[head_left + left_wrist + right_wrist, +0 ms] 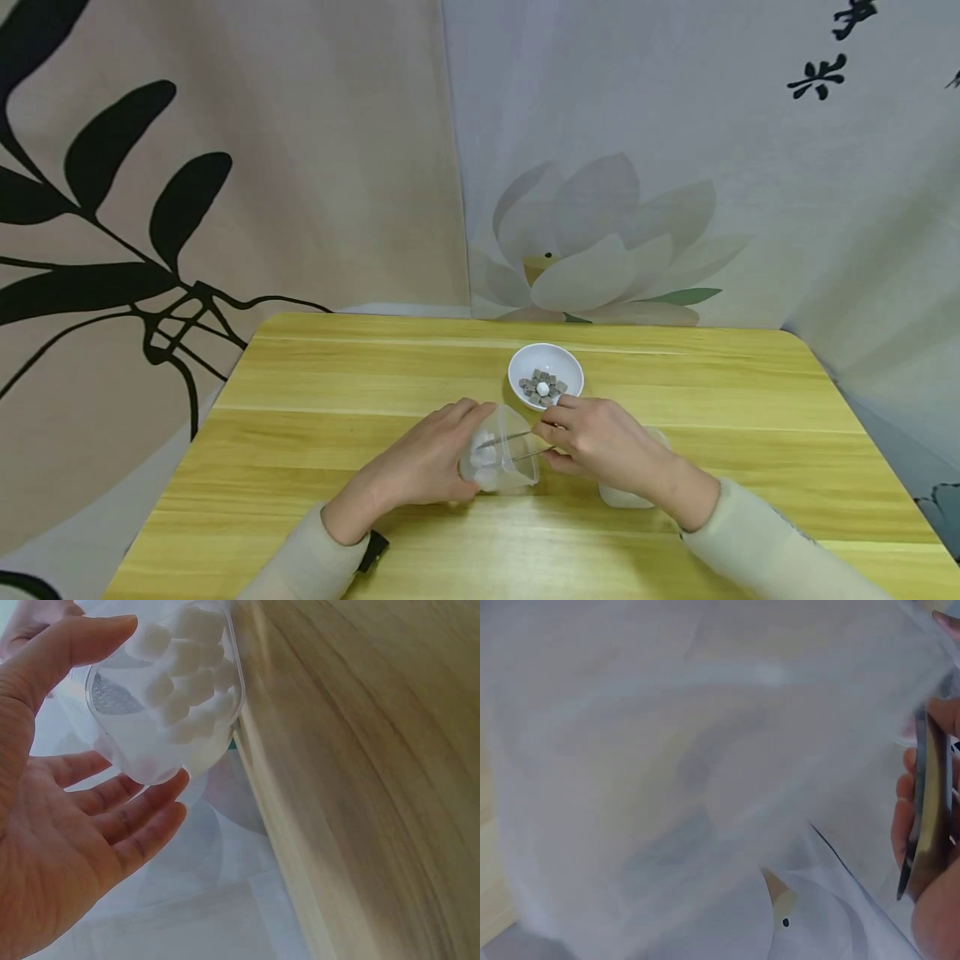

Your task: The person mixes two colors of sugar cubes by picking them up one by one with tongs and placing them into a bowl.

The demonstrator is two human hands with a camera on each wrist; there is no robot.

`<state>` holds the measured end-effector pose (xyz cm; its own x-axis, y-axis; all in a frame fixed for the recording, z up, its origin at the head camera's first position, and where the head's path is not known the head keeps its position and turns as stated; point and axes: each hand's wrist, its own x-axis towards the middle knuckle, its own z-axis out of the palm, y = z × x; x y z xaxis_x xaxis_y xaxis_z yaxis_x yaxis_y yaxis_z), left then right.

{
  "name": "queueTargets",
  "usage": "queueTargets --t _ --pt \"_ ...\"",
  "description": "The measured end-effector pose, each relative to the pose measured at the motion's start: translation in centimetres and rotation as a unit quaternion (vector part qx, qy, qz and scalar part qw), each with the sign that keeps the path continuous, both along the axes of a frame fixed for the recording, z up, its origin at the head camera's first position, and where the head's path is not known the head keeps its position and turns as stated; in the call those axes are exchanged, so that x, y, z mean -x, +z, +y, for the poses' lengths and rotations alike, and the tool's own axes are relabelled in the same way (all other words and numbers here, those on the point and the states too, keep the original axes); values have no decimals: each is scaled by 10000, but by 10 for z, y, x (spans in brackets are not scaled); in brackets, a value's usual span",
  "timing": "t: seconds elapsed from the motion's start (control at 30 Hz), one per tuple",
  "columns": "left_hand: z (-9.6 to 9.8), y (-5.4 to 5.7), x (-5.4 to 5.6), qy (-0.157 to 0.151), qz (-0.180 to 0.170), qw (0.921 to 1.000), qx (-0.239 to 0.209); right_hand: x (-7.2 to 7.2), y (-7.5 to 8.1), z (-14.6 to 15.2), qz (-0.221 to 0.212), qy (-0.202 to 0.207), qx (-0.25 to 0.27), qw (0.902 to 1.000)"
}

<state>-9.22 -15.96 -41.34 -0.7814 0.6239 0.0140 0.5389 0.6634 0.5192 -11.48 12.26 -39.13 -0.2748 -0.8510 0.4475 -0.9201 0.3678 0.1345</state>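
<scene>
My left hand (431,454) grips a clear plastic tub (528,473), tipped on its side with its mouth toward the right. White cotton balls (187,682) lie clustered inside; in the left wrist view my thumb and fingers hold the tub from opposite sides. Metal tweezers (510,437) are pinched in my right hand (603,437), their two arms apart and reaching into the tub's mouth. The right wrist view shows the handle end of the tweezers along my palm. Just behind my right fingers stands a white bowl (546,354), holding several grey-brown cubes (538,377) and one white ball (543,388).
Beneath my right forearm sits a whitish translucent container (626,498), partly hidden. A large blurred translucent surface (652,750) fills much of the right wrist view. The wooden table (360,358) ends at a printed curtain (360,167) behind it.
</scene>
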Motion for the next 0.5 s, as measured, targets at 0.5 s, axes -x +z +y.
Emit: queueTargets --t 0.5 --pt "0 0 0 10 -24 10000 6 -1 -6 2 130 56 100 9999"
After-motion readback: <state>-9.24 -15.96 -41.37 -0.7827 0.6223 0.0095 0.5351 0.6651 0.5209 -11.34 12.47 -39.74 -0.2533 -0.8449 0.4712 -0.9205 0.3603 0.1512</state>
